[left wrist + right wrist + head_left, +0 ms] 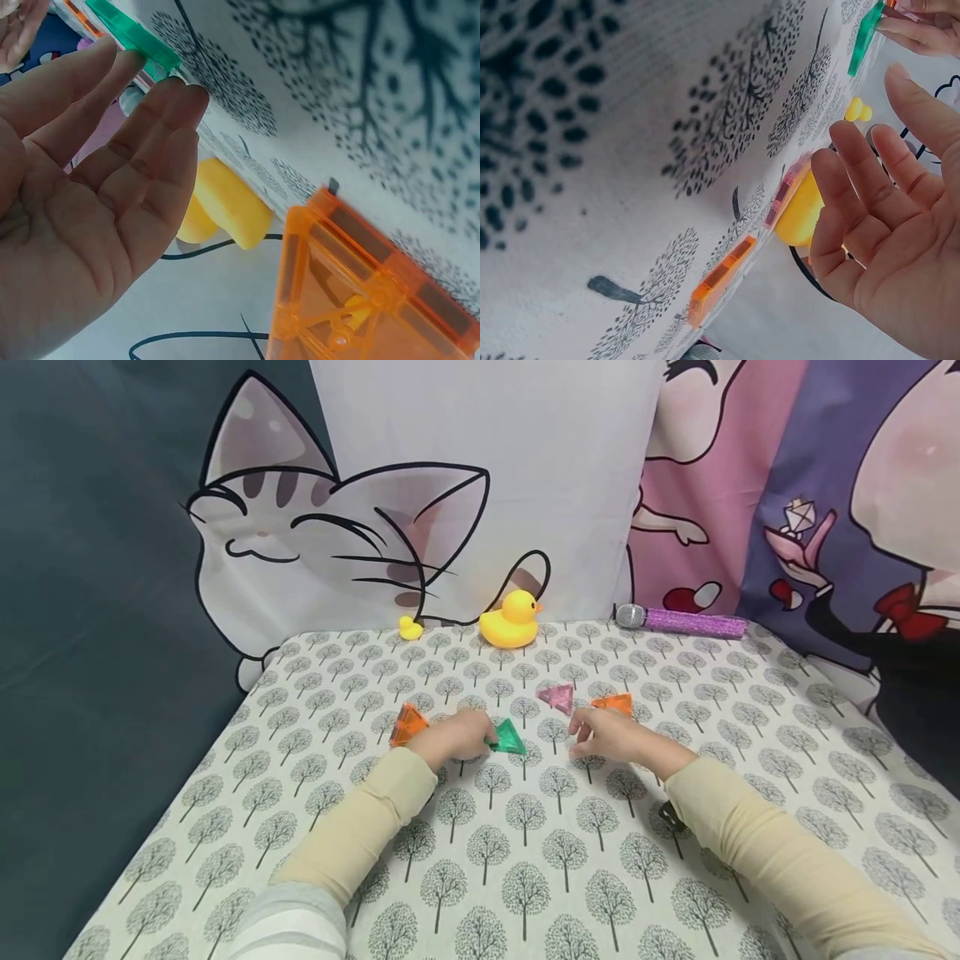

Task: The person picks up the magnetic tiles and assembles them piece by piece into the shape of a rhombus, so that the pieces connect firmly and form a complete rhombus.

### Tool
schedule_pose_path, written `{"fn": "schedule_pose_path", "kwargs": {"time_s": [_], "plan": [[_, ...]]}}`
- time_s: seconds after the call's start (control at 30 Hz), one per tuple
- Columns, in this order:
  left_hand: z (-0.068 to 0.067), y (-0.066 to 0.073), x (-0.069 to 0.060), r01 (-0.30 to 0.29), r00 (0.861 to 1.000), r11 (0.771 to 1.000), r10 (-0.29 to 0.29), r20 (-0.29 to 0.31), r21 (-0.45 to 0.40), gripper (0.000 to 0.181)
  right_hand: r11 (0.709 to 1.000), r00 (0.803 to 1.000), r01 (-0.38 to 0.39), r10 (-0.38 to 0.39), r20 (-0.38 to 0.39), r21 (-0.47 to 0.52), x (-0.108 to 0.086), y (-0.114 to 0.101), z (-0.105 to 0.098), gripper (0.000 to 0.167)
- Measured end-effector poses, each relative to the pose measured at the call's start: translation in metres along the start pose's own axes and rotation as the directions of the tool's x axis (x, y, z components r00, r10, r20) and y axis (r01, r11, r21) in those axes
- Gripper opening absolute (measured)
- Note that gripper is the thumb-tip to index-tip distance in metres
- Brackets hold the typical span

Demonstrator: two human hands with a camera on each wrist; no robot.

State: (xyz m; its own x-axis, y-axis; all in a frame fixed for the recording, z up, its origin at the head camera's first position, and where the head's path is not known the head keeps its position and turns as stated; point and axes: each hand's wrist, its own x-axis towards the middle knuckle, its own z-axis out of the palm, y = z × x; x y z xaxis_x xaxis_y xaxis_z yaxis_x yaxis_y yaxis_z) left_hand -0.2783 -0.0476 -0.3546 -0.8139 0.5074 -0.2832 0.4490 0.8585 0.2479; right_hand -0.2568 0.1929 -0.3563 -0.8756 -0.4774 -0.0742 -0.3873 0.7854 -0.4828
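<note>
A translucent green triangular tile [508, 739] is pinched at its left edge by the thumb and fingertips of my left hand [456, 735], low over the cloth. To that hand's left is an orange triangular piece [407, 724], which looks thick and ribbed in the left wrist view. My right hand [609, 737] hovers above the cloth with loosely bent fingers and holds nothing. Just beyond it lie a pink triangular tile [557, 697] and a second orange triangular tile [615, 702], the latter partly hidden behind the hand.
At the table's back edge sit a small yellow duck [410, 628], a larger yellow duck [510, 622] and a purple glittery microphone [686, 621]. A tree-patterned cloth [525, 885] covers the table. Behind it hangs a cartoon-printed curtain [570, 485].
</note>
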Motion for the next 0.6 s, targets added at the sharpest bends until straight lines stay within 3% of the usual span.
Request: {"fn": "schedule_pose_path", "kwargs": {"time_s": [0.23, 0.37, 0.6], "plan": [[0.0008, 0.0037, -0.0029, -0.035, 0.999, 0.999, 0.035, 0.008, 0.034, 0.025, 1.000, 1.000, -0.004, 0.004, 0.002, 0.020, 0.0000, 0.0021, 0.0006, 0.030], [0.0007, 0.0046, -0.0025, -0.016, 1.000, 1.000, 0.016, 0.002, 0.003, 0.021, 1.000, 1.000, 0.003, -0.003, -0.001, 0.025, 0.0004, 0.0030, 0.0016, 0.029], [0.0038, 0.0043, 0.0045, 0.042, 0.996, 0.996, -0.047, -0.070, -0.074, 0.008, 1.000, 1.000, -0.001, 0.001, -0.006, 0.027, 0.0000, 0.0053, 0.0014, 0.031]]}}
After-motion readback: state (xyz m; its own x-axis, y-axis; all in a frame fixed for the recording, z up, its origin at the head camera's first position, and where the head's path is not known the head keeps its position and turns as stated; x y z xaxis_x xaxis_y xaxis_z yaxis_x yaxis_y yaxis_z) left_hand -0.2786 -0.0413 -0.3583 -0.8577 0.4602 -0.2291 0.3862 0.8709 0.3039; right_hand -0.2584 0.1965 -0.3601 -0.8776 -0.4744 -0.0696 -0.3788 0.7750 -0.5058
